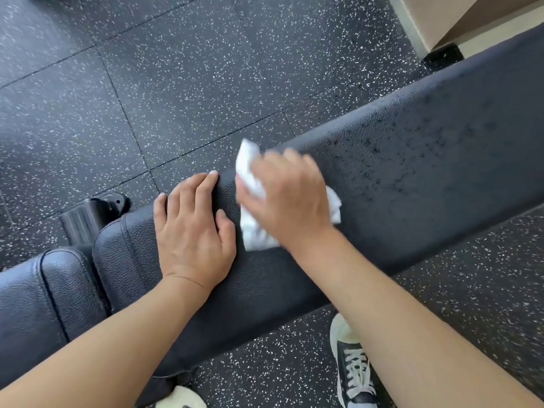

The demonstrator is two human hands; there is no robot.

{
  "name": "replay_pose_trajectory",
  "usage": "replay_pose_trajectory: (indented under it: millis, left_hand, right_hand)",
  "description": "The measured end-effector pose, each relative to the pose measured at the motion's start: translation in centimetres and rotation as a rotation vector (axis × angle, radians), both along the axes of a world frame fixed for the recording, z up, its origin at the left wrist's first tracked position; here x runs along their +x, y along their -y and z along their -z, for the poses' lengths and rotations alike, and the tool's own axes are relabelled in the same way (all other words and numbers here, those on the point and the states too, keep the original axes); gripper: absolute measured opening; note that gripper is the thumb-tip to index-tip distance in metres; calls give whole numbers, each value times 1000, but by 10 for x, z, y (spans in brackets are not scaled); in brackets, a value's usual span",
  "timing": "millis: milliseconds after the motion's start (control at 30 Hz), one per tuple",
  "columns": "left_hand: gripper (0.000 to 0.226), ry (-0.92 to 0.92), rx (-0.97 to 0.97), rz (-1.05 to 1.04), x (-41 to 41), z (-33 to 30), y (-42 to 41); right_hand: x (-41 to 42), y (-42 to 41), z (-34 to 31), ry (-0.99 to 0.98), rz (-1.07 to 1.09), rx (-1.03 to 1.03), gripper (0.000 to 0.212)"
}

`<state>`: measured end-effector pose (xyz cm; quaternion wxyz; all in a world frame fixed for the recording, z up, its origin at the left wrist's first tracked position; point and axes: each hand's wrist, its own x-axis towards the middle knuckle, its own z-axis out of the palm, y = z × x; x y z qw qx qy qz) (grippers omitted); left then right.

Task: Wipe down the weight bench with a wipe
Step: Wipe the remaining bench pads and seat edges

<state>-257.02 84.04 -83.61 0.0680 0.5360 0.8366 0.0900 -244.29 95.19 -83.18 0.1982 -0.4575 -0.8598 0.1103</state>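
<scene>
A long black padded weight bench [426,160] runs from lower left to upper right. Dark wet speckles dot its pad to the right of my hands. My right hand [290,198] presses a crumpled white wipe [253,231] flat onto the pad near its far edge; the hand is motion-blurred. The wipe sticks out past my fingers and beside my wrist. My left hand [192,228] rests flat on the pad just left of the wipe, fingertips at the far edge. A separate seat pad [35,293] lies at the lower left.
Black rubber floor tiles [176,69] with white flecks surround the bench. A black frame foot [91,213] pokes out beyond the seat gap. My sneakers [353,366] stand on the near side. A beige wall base [459,22] is at the upper right.
</scene>
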Motion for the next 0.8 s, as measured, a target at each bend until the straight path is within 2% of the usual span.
replay_pose_trajectory:
  millis: [100, 200, 267, 333, 400, 467, 633, 800]
  left_hand:
    - [61, 4, 15, 1, 0, 2, 1]
    - [59, 2, 38, 8, -1, 4, 1]
    - [59, 2, 41, 10, -1, 4, 1]
    - [59, -2, 41, 6, -1, 5, 2]
    - [59, -5, 39, 8, -2, 6, 2]
    - [59, -1, 39, 8, -1, 5, 1]
    - [57, 26, 32, 2, 0, 2, 1]
    - [54, 31, 37, -1, -1, 5, 4]
  right_hand:
    - [51, 72, 3, -14, -201, 58, 29]
    - [96, 86, 5, -31, -340, 94, 24]
    - [109, 54, 6, 73, -230, 203, 22]
    - [108, 7, 9, 167, -15, 258, 34]
    - [93, -33, 6, 118, 186, 187, 32]
    - [63, -50, 1, 79, 273, 96, 30]
    - [-21, -2, -6, 90, 85, -33, 39]
    - [1, 48, 4, -11, 15, 8, 37]
